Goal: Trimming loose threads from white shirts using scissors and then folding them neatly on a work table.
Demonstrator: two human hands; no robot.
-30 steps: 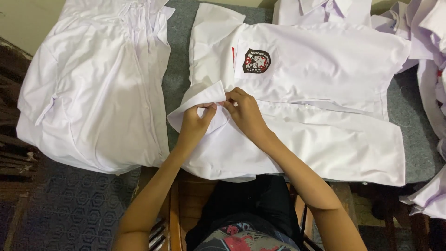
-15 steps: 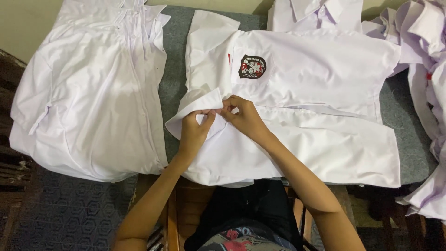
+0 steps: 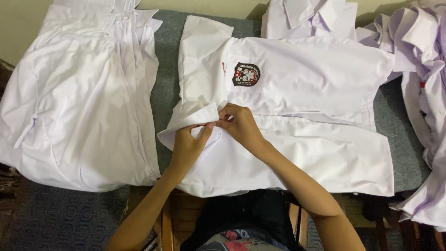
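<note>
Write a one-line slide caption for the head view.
Both hands, left hand and right hand, pinch the collar of a white shirt on a grey table.

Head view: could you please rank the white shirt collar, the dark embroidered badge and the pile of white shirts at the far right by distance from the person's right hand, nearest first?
1. White shirt collar: pinched by the right hand, at its left.
2. Dark embroidered badge: on the shirt's chest, just above the hand.
3. Pile of white shirts: far right edge of the table.
</note>
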